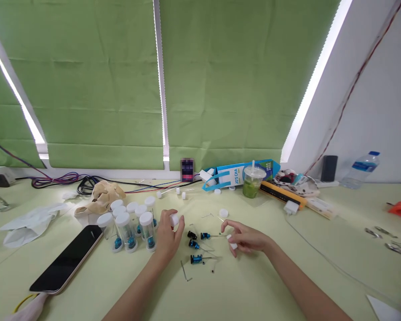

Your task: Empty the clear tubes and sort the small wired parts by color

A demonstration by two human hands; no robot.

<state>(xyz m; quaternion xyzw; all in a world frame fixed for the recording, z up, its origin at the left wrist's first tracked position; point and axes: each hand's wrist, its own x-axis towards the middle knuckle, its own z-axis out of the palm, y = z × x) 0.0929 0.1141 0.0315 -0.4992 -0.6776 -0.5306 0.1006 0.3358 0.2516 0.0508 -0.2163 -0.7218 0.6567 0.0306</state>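
My left hand (pixel 166 234) is closed, a round white cap (pixel 174 220) between its thumb and fingers, just right of the tubes. Several clear tubes (pixel 147 231) with white lids stand upright there, blue parts inside. My right hand (pixel 250 237) is closed around a small white piece (pixel 232 242), perhaps a cap, with its index finger reaching out. Between the hands lie blue-and-black metal parts (pixel 196 259) with thin shafts, and a small black part (pixel 191 235). An L-shaped hex key (pixel 185 271) rests nearer me. Beyond my right hand lies another white cap (pixel 223 213).
A phone (pixel 67 258) lies left of the tubes. Further back are a beige cloth (pixel 100 197), cables (pixel 87 183), a drink cup (pixel 252 180), a blue-and-white bag (pixel 232 175) and an orange power strip (pixel 284 195). A white cable (pixel 317 252) crosses the right side.
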